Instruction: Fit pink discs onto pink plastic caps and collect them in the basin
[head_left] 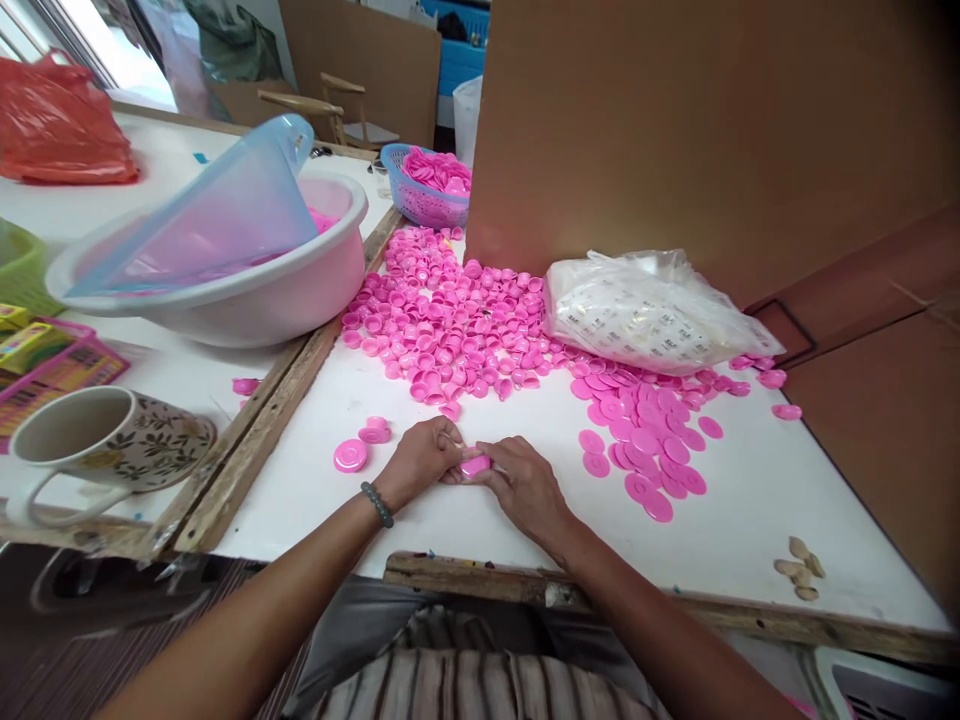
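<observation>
Both my hands meet over the white tabletop [292, 465], closed on one small pink plastic piece [475, 466]. My left hand [420, 462] pinches it from the left, and the fingers of my right hand [531, 492] grip its right side. Fingers cover most of the piece, so its full shape is hidden. Left of my left hand lie a pink toy cup on a saucer [375, 431] and a round pink piece [350, 456]. A heap of small pink toy cups [450, 320] spreads beyond my hands. To the right are flat pink discs [645, 440], loosely overlapping.
A clear plastic bag [652, 315] rests against a tall cardboard panel [675, 130]. On the left stand a large white basin [285, 290], a flowered mug [142, 440] and a wooden table edge [262, 450]. A blue basket [427, 200] holds pink pieces. Nutshell-like bits [799, 570] lie front right.
</observation>
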